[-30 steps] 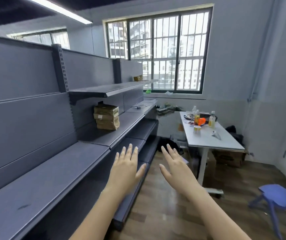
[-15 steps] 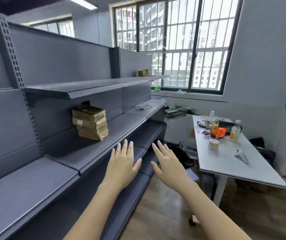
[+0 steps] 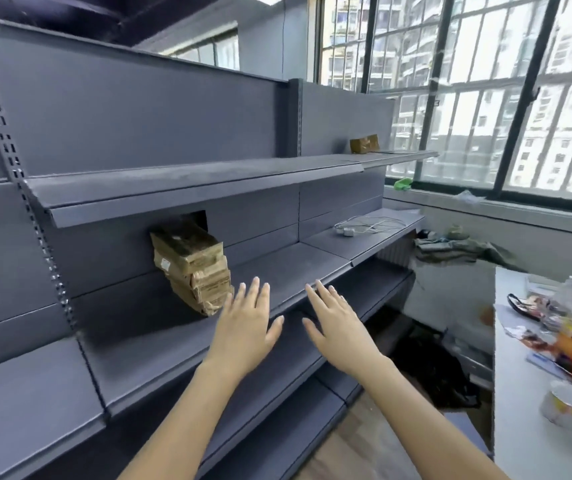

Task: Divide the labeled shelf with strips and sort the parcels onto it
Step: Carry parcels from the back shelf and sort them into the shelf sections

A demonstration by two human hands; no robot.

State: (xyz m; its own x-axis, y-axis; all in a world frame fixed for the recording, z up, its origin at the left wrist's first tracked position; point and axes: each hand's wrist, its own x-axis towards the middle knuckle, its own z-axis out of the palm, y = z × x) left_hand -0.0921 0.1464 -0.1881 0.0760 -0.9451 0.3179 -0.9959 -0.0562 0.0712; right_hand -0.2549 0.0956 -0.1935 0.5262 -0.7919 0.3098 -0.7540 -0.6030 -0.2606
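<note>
Both palms flat — left hand [image 3: 247, 327], right hand [image 3: 338, 325] — over the shelf [image 3: 277, 271] edge.

We hold our left hand [image 3: 246, 327] and right hand [image 3: 338, 325] flat and empty over the grey shelf [image 3: 277, 271], a stack of brown parcels [image 3: 194, 265] just left; a cluttered bench [image 3: 533, 427] stands right.

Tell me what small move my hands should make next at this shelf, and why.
Probably reach the left hand forward and left to the parcel stack on the middle shelf. Both hands are open and hold nothing, the right hand beside the left, and the stack sits just beyond the left fingertips. No strips show on the shelf, so the parcels seem the nearest thing to work on.
</note>
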